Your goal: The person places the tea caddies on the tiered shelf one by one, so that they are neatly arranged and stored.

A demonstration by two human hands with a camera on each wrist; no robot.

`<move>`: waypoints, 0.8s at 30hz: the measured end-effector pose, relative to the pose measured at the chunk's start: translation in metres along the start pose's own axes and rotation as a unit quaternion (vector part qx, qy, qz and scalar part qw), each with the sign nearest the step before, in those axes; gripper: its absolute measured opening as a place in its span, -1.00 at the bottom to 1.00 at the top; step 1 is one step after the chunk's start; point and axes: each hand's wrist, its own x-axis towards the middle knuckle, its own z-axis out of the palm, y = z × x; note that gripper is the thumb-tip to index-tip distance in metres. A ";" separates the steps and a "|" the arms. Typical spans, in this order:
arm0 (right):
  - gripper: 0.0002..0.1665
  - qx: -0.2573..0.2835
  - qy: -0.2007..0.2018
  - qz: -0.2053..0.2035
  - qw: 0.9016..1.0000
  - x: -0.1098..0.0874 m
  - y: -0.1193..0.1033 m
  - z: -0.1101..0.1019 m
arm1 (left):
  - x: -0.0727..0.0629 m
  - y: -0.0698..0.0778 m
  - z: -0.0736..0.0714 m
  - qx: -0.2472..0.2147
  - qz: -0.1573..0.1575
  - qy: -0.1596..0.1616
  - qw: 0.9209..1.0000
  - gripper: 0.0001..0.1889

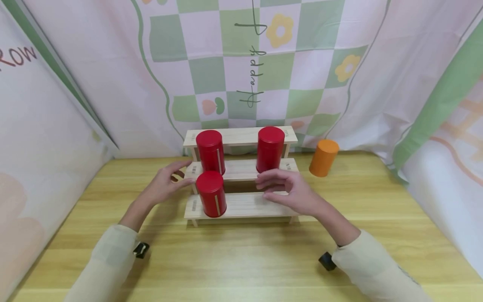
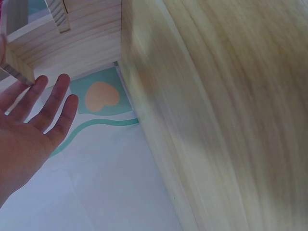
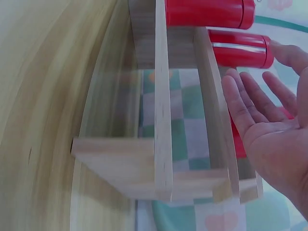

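Observation:
A pale wooden three-step stand [image 1: 249, 205] stands on the table. Two red cylindrical cans, left [image 1: 210, 153] and right [image 1: 270, 149], are upright on its middle step. A third red can [image 1: 211, 195] stands at the left of the lowest step. My left hand [image 1: 166, 182] is at the stand's left end, its fingers extended beside the middle step; whether they touch the wood, I cannot tell. My right hand [image 1: 290, 188] hovers before the right can with relaxed, slightly bent fingers and holds nothing. In the right wrist view, part of that can hides behind this hand [image 3: 276, 125].
An orange cylindrical can [image 1: 323, 158] stands on the wooden table [image 1: 241, 260], right of the stand. A checked, printed cloth [image 1: 241, 71] hangs behind, and more cloth borders the left and right sides.

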 end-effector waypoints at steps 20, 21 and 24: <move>-0.67 -0.034 0.095 -0.040 0.994 -0.030 0.014 -0.055 | 0.000 0.000 0.000 -0.005 0.010 0.005 1.000 -0.35; -0.69 -0.030 0.104 -0.040 0.993 -0.031 0.015 -0.058 | 0.000 -0.001 0.000 -0.006 0.010 0.005 1.000 -0.35; -0.72 -0.027 0.133 -0.042 0.990 -0.033 0.017 -0.065 | 0.000 -0.001 0.001 -0.007 0.012 0.004 1.000 -0.35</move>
